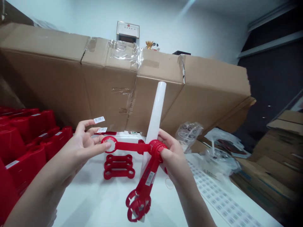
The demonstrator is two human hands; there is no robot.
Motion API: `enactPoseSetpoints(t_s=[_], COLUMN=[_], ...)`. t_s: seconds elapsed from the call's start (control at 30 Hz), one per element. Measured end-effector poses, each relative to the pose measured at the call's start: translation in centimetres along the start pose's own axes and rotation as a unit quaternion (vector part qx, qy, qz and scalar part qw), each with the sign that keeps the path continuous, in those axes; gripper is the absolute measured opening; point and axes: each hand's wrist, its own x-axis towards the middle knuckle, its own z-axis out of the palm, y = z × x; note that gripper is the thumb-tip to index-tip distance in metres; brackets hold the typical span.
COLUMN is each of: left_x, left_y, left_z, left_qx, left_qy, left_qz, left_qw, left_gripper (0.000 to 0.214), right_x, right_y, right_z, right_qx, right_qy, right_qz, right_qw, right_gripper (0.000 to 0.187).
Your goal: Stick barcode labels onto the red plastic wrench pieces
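My right hand (170, 152) is wrapped round a stack of red plastic links threaded on a white tube (156, 110) that stands upright. Several links hang down from the stack (142, 189), one bearing a barcode sticker. One red link (127, 146) sticks out to the left, and the thumb of my left hand (81, 145) presses on its ring end. Two small white barcode stickers (99, 119) cling to the fingertips of my left hand. A short pile of loose red links (119, 166) lies on the white table (94, 195) below.
Red plastic parts with stickers (28, 138) are piled at the left. A large taped cardboard box (113, 82) fills the back. A sheet of barcode stickers (217, 198) lies at the right, beside clear plastic bags (189, 130) and cardboard cartons (279, 148).
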Motion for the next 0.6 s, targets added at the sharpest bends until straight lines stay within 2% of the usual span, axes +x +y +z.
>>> enactPoseSetpoints(t_s=[0.1, 0.2, 0.27, 0.33, 0.4, 0.6], left_x=[-0.1, -1.1, -2.2, -3.2, -3.9, -4.0], left_y=[-0.3, 0.1, 0.7, 1.2, 1.4, 0.7], left_z=[0.4, 1.0, 1.6, 2.2, 2.8, 4.1], left_qx=[0.062, 0.142, 0.181, 0.201, 0.211, 0.244], left_qy=[0.063, 0.111, 0.09, 0.061, 0.05, 0.051], left_qz=[0.079, 0.174, 0.152, 0.089, 0.055, 0.077], left_qw=[0.993, 0.968, 0.967, 0.974, 0.975, 0.965], left_gripper=[0.062, 0.039, 0.029, 0.03, 0.032, 0.036], right_x=[-0.1, -0.3, -0.4, -0.6, -0.8, -1.2], right_y=[0.2, 0.3, 0.3, 0.1, -0.1, -0.3], right_z=[0.1, 0.4, 0.7, 1.0, 1.2, 1.5], right_qx=[-0.006, -0.02, -0.031, -0.042, -0.048, -0.053], right_qy=[0.015, 0.031, 0.037, 0.042, 0.044, 0.031], right_qz=[0.009, 0.018, 0.021, 0.021, 0.023, 0.025], right_qw=[1.0, 0.999, 0.999, 0.998, 0.998, 0.998], right_gripper=[0.037, 0.04, 0.039, 0.036, 0.032, 0.018])
